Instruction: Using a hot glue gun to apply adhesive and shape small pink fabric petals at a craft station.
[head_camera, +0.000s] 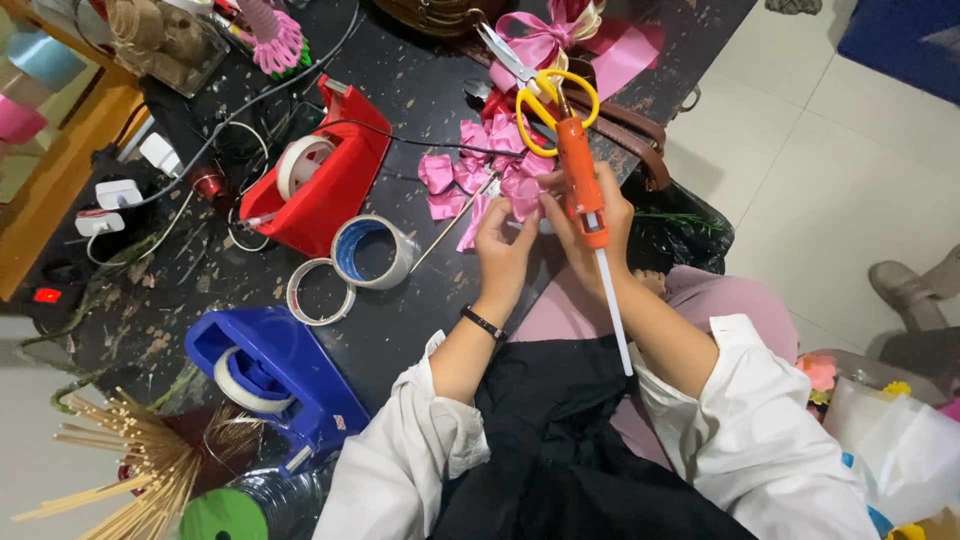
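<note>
Ribbon flower: you work a glossy pink ribbon flower (490, 180) of folded loops on a thin stick, lying just right of the red tape dispenser (325, 170).
Left hand: your left hand (503, 245) pinches the flower's lower petals, fingers closed on them.
Right hand: your right hand (590, 215) is wrapped tight around an orange glue gun (580, 180), white glue stick trailing back.
Count: two tape dispensers, red and blue (270, 375); two loose tape rolls (345, 265); one pair of yellow-handled scissors (540, 85).
Hidden: the gun's nozzle tip is hard to make out among the petals.
</note>
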